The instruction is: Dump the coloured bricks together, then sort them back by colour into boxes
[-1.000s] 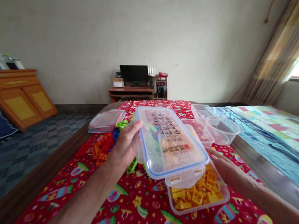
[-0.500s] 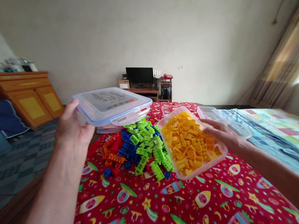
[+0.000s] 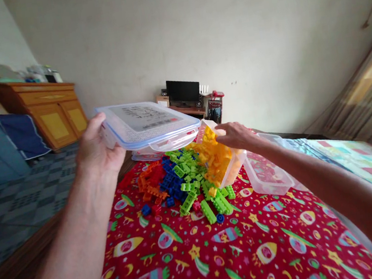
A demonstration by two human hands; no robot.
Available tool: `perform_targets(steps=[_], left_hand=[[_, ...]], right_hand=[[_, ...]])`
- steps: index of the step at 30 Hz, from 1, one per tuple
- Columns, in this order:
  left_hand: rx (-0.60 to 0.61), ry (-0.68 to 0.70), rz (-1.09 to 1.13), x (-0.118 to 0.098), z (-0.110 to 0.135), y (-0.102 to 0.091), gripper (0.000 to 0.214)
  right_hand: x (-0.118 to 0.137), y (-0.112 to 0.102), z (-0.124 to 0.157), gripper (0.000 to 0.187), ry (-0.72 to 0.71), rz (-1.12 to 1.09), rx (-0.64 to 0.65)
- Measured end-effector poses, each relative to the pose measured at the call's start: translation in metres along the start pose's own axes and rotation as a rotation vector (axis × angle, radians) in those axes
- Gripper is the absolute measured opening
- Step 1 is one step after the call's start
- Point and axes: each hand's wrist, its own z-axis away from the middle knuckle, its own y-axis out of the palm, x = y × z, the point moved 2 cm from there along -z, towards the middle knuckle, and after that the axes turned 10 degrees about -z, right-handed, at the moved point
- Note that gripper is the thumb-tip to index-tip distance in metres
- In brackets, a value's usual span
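My left hand [image 3: 98, 145] grips the left side of a clear plastic box with a blue-edged lid [image 3: 150, 124], held up over the back left of the pile. My right hand [image 3: 236, 134] holds a clear plastic container [image 3: 234, 169] tipped steeply to the left. Yellow toy bricks [image 3: 214, 156] tumble out of it onto the heap. Below lie green bricks [image 3: 191, 171], blue bricks [image 3: 173, 178] and orange bricks [image 3: 150, 180], loose on the red patterned cloth [image 3: 202, 249]. The right hand's fingertips are partly hidden behind the container's rim.
Another clear container [image 3: 270, 176] stands on the cloth at the right, with more clear plastic behind it. A bed with a patchwork cover [image 3: 345, 153] is on the right. Across the room are a monitor [image 3: 183, 92] and a wooden cabinet [image 3: 48, 108].
My right hand has tipped its container over to the left, and yellow bricks now spill onto the green ones. The lidded box stays raised in my left hand. The view has turned slightly left.
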Motion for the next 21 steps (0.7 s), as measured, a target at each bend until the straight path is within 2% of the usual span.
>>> perform_targets(steps=[3, 7, 13, 21], left_hand=[[-0.05, -0.041, 0.012, -0.003, 0.007, 0.008, 0.03], [-0.059, -0.082, -0.014, -0.008, 0.014, 0.014, 0.032], [-0.007, -0.091, -0.035, -0.011, 0.016, 0.015, 0.031], [-0.025, -0.098, -0.031, -0.012, 0.021, 0.02, 0.035]], right_hand=[[0.013, 0.004, -0.011, 0.052, -0.058, 0.114, 0.032], [0.026, 0.01, -0.02, 0.049, -0.105, 0.199, 0.068], [0.042, 0.011, -0.018, 0.037, -0.16, 0.312, 0.064], [0.051, 0.008, -0.011, 0.035, -0.241, 0.419, 0.066]])
